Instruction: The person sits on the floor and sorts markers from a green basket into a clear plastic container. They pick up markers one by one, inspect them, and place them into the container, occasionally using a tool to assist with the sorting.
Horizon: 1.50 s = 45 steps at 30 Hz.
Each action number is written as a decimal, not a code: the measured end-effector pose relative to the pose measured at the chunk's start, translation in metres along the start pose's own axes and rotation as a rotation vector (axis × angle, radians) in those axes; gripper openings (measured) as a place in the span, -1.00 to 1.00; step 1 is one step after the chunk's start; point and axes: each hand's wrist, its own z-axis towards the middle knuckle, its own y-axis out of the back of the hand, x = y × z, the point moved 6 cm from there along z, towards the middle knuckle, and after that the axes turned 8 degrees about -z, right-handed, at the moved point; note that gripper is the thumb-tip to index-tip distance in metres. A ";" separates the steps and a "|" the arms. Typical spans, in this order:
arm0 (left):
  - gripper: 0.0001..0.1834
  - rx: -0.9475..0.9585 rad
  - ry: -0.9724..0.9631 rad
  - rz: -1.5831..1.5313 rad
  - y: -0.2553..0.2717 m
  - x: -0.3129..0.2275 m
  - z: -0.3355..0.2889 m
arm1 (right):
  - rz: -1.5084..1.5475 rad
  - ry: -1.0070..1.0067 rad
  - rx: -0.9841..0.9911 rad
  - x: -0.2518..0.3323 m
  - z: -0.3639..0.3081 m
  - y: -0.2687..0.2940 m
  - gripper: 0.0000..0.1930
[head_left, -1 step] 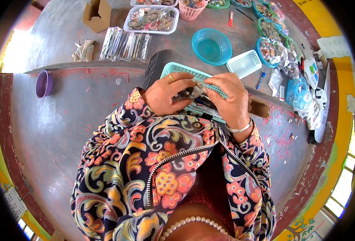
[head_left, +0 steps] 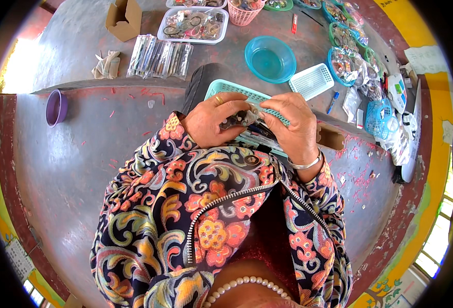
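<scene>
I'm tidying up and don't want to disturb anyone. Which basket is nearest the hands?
The mint-green basket, partly covered by the left hand and right hand. The pale rectangular basket, pink basket and light-blue basket are farther off.

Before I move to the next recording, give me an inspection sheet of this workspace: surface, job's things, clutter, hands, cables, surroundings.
Surface: grey surface with scattered red scraps, densest at right.
Job's things: clear packet of small dark items, kind unclear; mint basket beneath the hands, slender items inside.
Clutter: blue basin; pale basket; slender bagged items in a row; cardboard box; purple bowl at far left.
Hands: left hand holds the packet; right hand pinches its right end.
Cables: nothing seen.
Surroundings: yellow wall; bright window at lower right.
</scene>
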 end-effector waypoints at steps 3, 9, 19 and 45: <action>-0.46 -0.007 -0.001 0.006 -0.001 0.000 0.000 | -0.012 0.056 0.006 0.002 0.000 -0.004 -0.80; -0.42 -0.001 0.005 0.019 -0.001 -0.001 0.001 | -0.054 0.126 0.025 0.002 0.004 -0.007 -0.77; -0.34 -0.002 0.078 -0.002 -0.002 0.000 0.002 | -0.157 0.200 0.001 0.006 0.003 -0.008 -0.82; -0.52 0.154 -0.136 0.199 0.002 -0.020 0.013 | -0.218 -0.021 -0.007 -0.017 0.004 -0.013 -0.91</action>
